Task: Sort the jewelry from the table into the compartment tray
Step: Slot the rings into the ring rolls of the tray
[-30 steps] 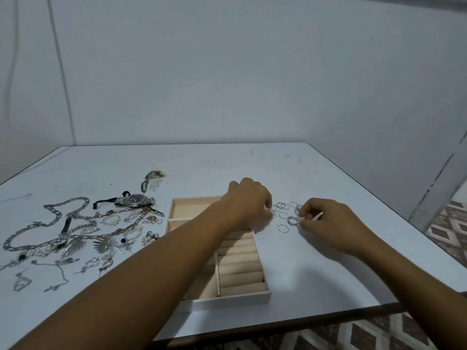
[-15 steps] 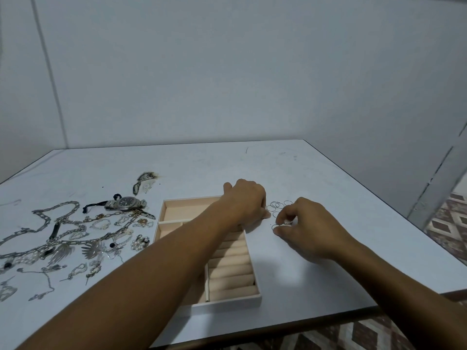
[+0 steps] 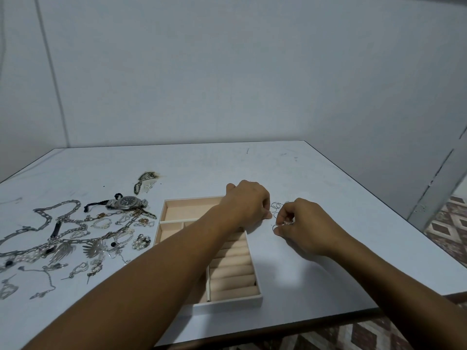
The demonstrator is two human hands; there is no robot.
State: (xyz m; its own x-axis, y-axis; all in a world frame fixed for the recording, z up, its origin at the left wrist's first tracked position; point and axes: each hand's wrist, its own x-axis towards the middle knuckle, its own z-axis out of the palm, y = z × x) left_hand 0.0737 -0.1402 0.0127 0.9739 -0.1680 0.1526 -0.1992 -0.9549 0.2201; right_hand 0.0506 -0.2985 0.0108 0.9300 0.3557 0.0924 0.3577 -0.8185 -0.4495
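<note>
A beige compartment tray (image 3: 235, 303) lies at the table's middle, with ring rolls on its near right side and open cells at the far end. Just right of its far corner, several thin silver rings (image 3: 276, 205) lie on the table. My left hand (image 3: 249, 202) reaches across the tray, its fingers curled and their tips down beside those rings; I cannot see whether they pinch anything. My right hand (image 3: 307, 227) is close to the left one and pinches a few thin rings (image 3: 284, 223) just above the table.
Left of the tray lies a spread of jewelry: heavy silver chains (image 3: 58, 210), a wristwatch (image 3: 129, 202), a pearl cluster (image 3: 141, 241), leaf pendants (image 3: 92, 246) and a brooch (image 3: 146, 181). The table's right and near edges drop to a tiled floor (image 3: 444, 223).
My right hand has slid left toward the left hand and now pinches a few rings off the table. The left hand has stayed at the tray's far right corner.
</note>
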